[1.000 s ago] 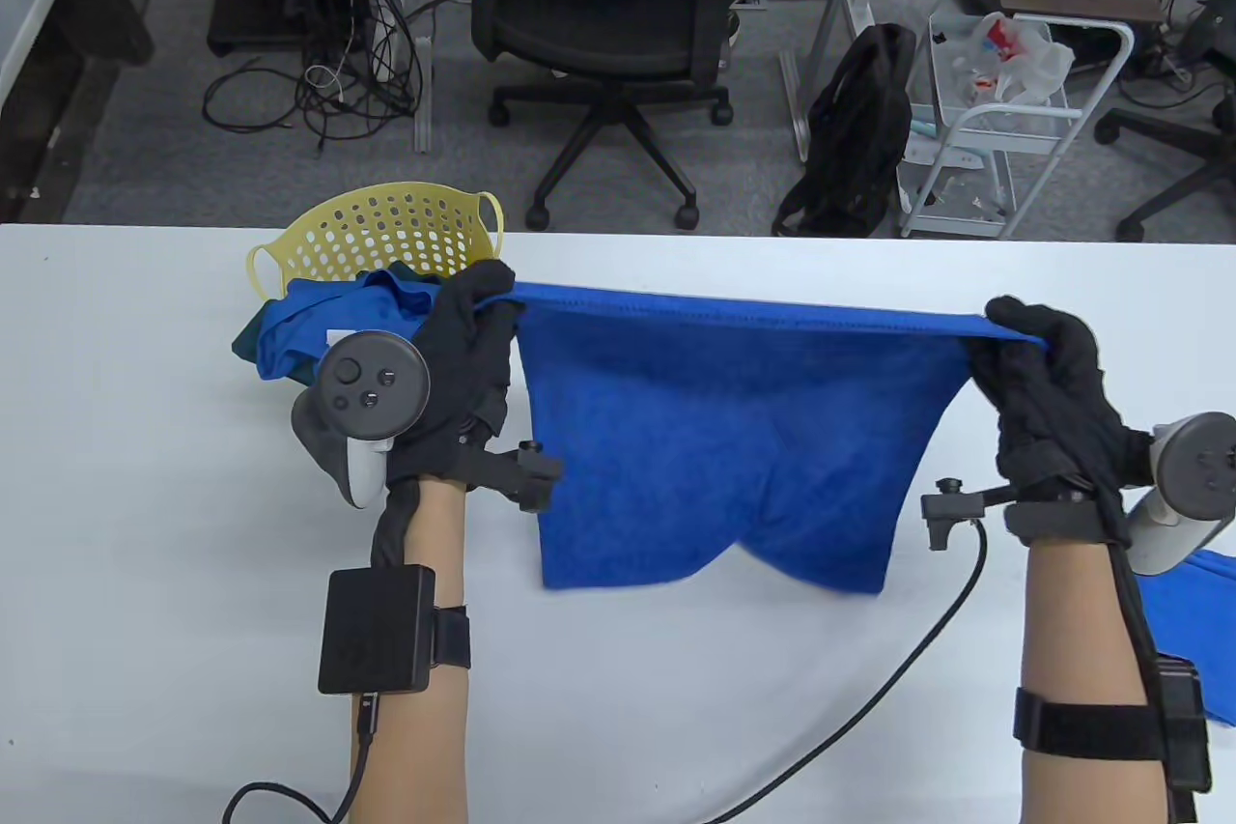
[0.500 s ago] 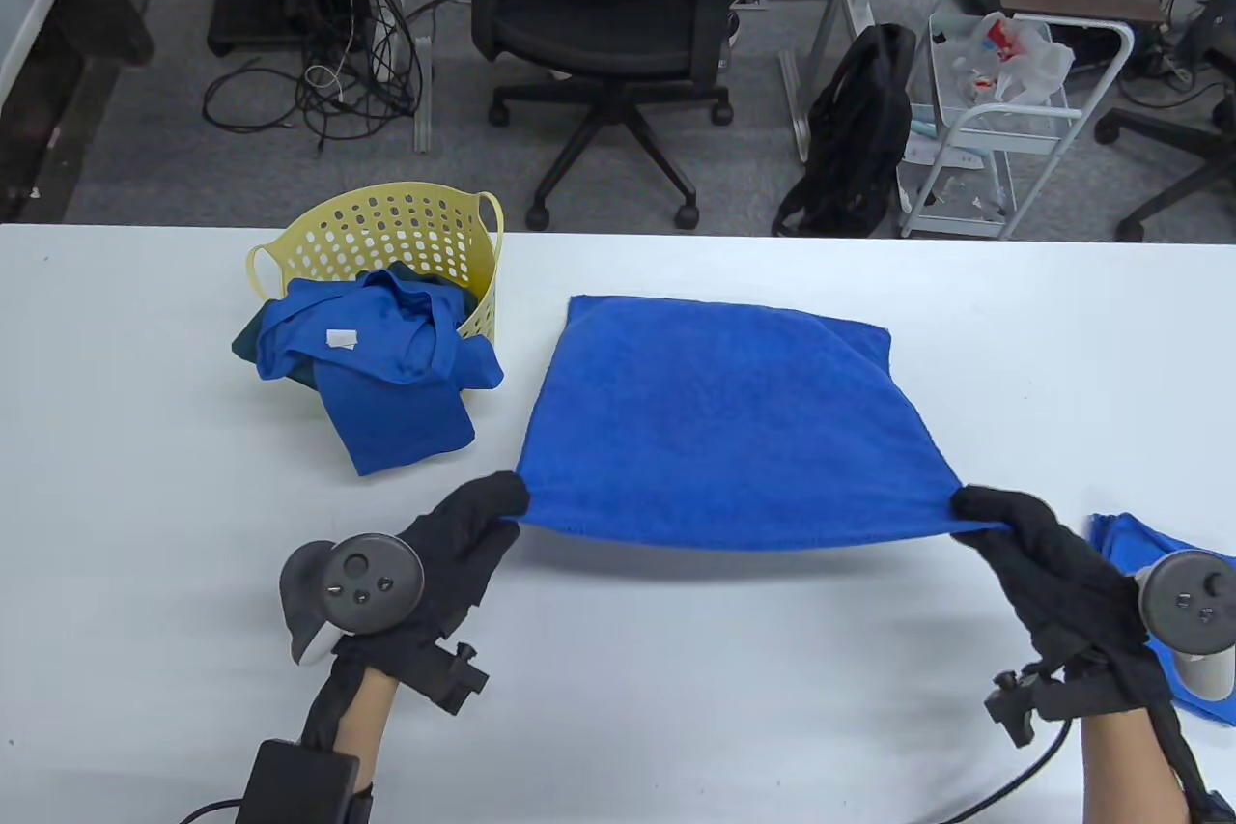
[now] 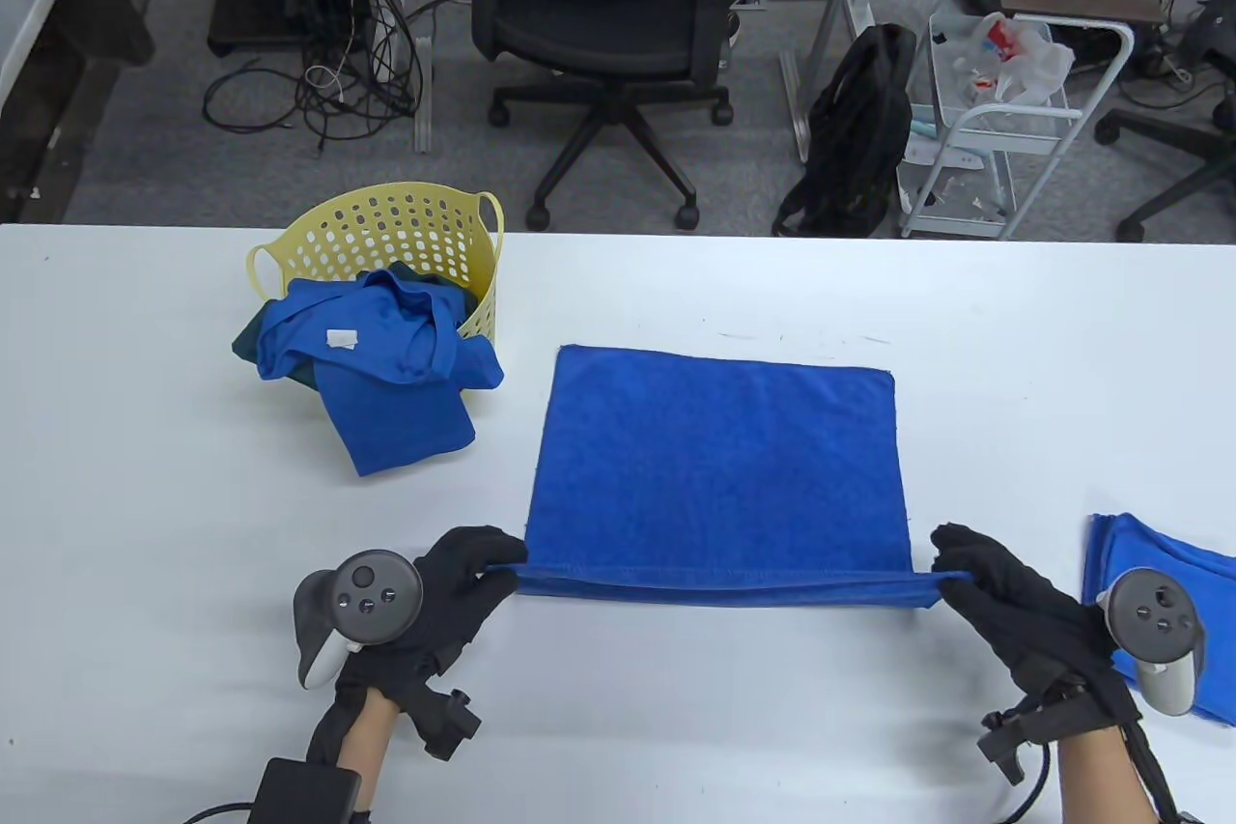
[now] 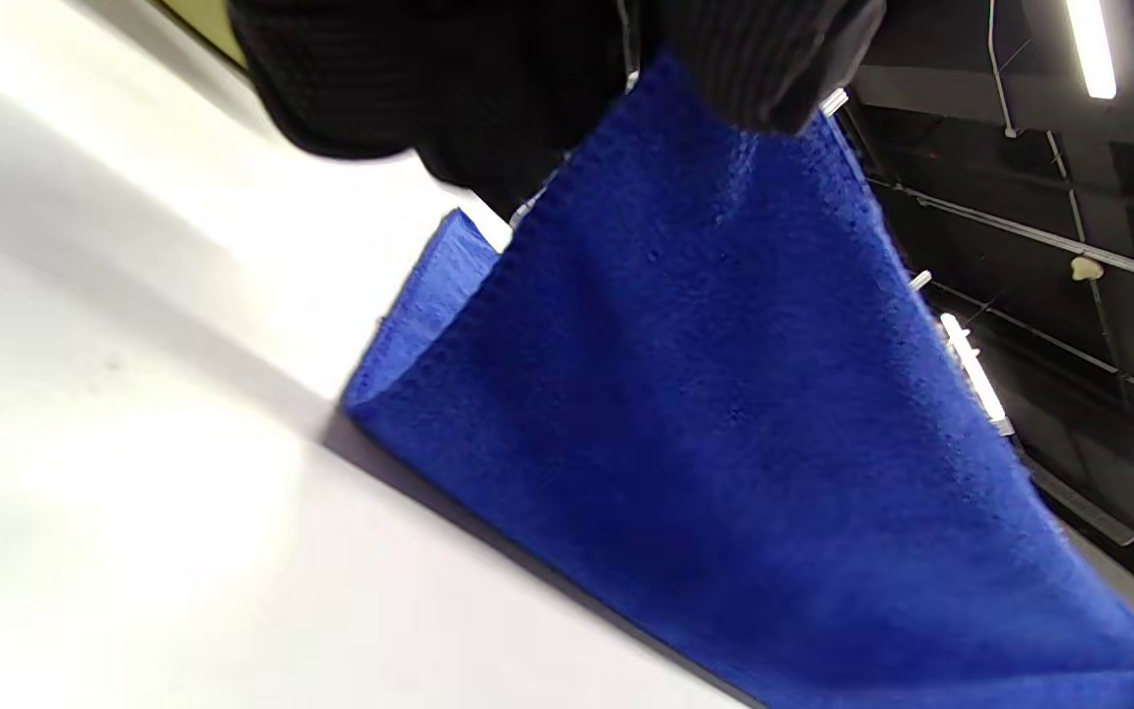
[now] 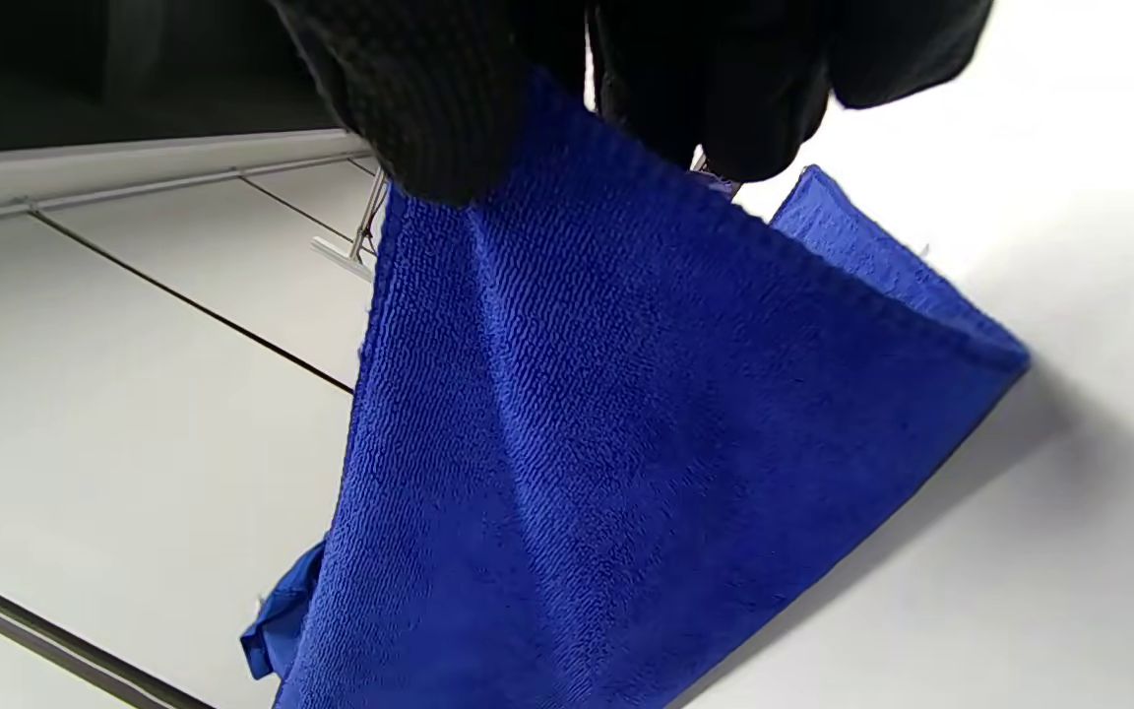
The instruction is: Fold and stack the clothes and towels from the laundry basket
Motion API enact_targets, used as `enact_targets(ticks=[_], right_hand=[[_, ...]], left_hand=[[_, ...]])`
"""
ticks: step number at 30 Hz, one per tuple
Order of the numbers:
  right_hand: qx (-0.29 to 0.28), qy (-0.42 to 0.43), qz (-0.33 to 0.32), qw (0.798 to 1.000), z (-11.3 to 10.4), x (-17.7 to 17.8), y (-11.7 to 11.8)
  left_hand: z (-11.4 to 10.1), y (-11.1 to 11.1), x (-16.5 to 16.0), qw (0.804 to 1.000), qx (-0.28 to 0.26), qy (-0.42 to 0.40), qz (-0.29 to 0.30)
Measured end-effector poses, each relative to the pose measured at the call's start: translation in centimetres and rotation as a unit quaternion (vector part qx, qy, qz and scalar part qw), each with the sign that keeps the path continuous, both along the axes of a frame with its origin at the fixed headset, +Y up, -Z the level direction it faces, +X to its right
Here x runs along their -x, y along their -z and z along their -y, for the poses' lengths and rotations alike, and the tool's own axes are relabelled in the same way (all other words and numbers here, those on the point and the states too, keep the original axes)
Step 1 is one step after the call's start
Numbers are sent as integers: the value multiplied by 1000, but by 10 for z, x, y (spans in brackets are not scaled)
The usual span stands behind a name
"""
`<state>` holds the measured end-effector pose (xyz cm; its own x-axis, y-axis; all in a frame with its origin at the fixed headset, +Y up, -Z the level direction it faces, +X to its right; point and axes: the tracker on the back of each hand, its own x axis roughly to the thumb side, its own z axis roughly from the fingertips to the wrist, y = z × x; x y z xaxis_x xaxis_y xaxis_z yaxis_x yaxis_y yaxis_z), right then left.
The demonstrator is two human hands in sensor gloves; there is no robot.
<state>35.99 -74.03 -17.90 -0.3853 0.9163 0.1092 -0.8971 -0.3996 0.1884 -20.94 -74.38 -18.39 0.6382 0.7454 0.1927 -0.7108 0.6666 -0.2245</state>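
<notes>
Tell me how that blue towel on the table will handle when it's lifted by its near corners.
Probably floppy: the blue towel hangs limp below the left hand in the wrist view. Likely light, since the right hand holds its corner with a fingertip pinch. The nubbly pile should grip the gloves, not slip.

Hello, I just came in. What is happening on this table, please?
A person is folding laundry. The left hand and the right hand each pinch a near corner of a blue towel, which lies mostly flat on the white table with its near edge lifted. A yellow basket lies tipped, with blue clothes spilling out. More blue cloth lies at the right.
</notes>
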Motion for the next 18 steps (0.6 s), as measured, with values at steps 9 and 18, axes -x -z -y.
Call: enact_targets(ticks=[9, 18], right_hand=[[33, 76, -21, 996, 13, 2, 4], [139, 19, -64, 988, 21, 5, 6]], left_hand=[[18, 8, 0, 991, 54, -109, 60], [23, 4, -4, 978, 165, -28, 122]])
